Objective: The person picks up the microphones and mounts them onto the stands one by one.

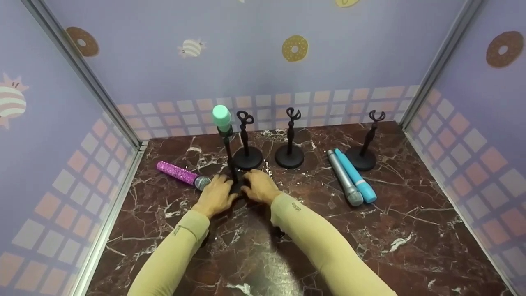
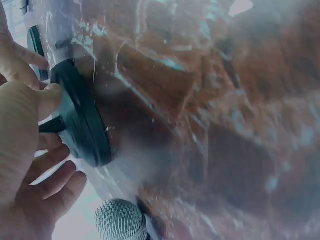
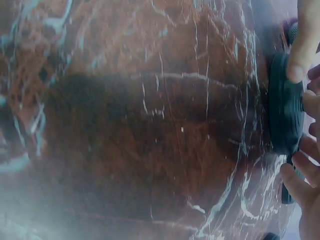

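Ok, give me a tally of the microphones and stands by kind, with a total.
Microphones: 4 (mint microphone, purple microphone, silver microphone, blue microphone)
Stands: 4 (mint microphone's stand, left empty stand, middle empty stand, right empty stand)
Total: 8

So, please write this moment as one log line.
left hand: holds base of black stand; right hand: holds same base; green microphone: atop stand; pink microphone: lying on table
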Demonstrator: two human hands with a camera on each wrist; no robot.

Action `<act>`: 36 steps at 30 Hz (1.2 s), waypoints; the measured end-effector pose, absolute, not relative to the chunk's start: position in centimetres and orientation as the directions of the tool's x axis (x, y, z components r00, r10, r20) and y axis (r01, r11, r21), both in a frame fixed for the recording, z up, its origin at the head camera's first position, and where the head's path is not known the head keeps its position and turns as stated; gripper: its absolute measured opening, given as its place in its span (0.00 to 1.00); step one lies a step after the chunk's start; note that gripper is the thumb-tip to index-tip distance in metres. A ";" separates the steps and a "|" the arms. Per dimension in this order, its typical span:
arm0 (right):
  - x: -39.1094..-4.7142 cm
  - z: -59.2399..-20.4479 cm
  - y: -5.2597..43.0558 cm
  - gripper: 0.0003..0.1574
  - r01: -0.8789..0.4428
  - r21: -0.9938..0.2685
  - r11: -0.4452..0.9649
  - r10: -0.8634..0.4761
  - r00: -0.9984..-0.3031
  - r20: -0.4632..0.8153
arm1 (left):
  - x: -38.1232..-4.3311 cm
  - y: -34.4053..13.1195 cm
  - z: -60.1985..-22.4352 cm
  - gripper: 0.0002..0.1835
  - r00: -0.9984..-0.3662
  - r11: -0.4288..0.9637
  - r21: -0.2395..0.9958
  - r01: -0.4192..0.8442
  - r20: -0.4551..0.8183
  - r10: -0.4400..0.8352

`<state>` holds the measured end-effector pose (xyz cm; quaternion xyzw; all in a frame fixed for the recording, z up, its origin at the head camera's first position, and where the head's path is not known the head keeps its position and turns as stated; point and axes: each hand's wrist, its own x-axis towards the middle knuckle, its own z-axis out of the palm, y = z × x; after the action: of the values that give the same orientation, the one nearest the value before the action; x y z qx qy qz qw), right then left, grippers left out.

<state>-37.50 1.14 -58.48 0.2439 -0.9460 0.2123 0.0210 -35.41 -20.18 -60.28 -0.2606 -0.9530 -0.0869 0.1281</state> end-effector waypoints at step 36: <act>-42.0 -57.7 4.3 0.27 -0.310 -0.440 0.843 -0.243 -0.948 0.203 | -35.2 -30.2 -57.7 0.28 -0.886 0.936 0.046 0.350 0.340 0.315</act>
<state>-42.00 4.26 -57.68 0.1446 -0.9573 0.2403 0.0698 -35.17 -30.23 -57.66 -0.1713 -0.9697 -0.0528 0.1660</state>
